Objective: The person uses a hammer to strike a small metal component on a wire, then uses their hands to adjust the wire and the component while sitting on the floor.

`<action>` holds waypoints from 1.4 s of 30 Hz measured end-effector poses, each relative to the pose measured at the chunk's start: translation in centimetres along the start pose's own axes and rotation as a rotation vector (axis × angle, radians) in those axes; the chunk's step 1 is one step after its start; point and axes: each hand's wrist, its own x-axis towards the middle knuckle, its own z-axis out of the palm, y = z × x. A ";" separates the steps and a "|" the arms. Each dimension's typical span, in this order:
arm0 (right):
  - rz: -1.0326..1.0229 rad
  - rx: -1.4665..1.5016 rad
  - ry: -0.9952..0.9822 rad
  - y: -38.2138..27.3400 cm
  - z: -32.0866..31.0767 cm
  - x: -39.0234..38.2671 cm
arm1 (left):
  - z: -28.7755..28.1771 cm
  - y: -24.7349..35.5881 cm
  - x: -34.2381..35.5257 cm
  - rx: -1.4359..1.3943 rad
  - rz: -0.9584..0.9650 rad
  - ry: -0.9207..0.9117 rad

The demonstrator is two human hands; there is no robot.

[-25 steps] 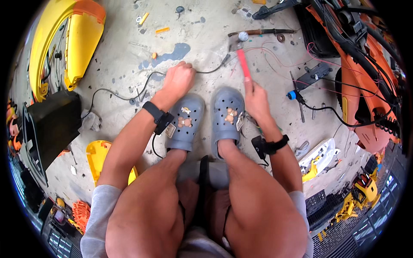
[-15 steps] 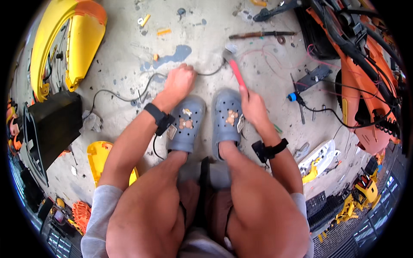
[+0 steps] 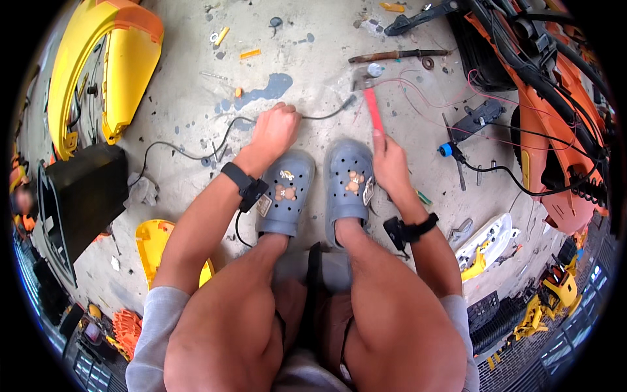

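Observation:
My left hand [image 3: 275, 130] is closed around a black cable [image 3: 206, 154] that snakes across the concrete floor; its dark end [image 3: 346, 102] points up and to the right. My right hand [image 3: 390, 160] grips a red-handled hammer [image 3: 371, 104], whose blurred metal head is just above and right of the cable end. Both hands are over the floor in front of my grey clogs [image 3: 285, 179]. A dark rod [image 3: 397, 54] and thin red wires [image 3: 421, 99] lie beyond the hammer.
Yellow panels [image 3: 129, 65] and a black part [image 3: 82, 196] stand at left, orange-and-black vehicle bodywork [image 3: 548, 147] at right, with a dark bracket [image 3: 477, 121] and blue connector [image 3: 446, 149]. A yellow piece [image 3: 151, 247] and white tray [image 3: 486, 245] flank my legs. Small debris dots the floor.
The hammer swung down and left toward the cable end, then lifted back up and right. My left hand stayed closed on the cable, and the whole view shifted slightly.

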 end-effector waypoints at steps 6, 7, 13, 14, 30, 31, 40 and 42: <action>0.045 0.452 -0.018 -3.5 -3.4 -1.3 | -0.1 -0.5 -0.1 -0.020 -0.004 0.055; 0.003 0.400 -0.015 -3.5 -3.3 -1.5 | -0.1 -0.4 -0.2 -0.031 -0.004 0.057; -0.013 -0.134 -0.091 0.6 0.5 -0.5 | -0.2 0.2 0.2 0.012 -0.010 -0.011; 0.043 -0.082 -0.099 0.7 -0.1 -0.6 | -0.3 0.0 0.8 0.014 -0.008 0.017; 0.121 0.140 -0.059 -0.1 -2.1 0.0 | 0.2 -0.2 -0.7 -0.003 -0.004 0.025; 0.092 0.242 -0.071 -1.0 -2.5 -0.4 | 0.1 -0.4 -0.5 -0.005 -0.006 0.042; -0.013 -0.057 -0.121 -0.3 -0.2 0.1 | -0.1 -0.1 0.0 0.012 -0.008 0.014; 0.006 0.027 -0.117 -3.1 -1.0 0.0 | -0.2 -0.2 0.0 0.020 -0.021 -0.005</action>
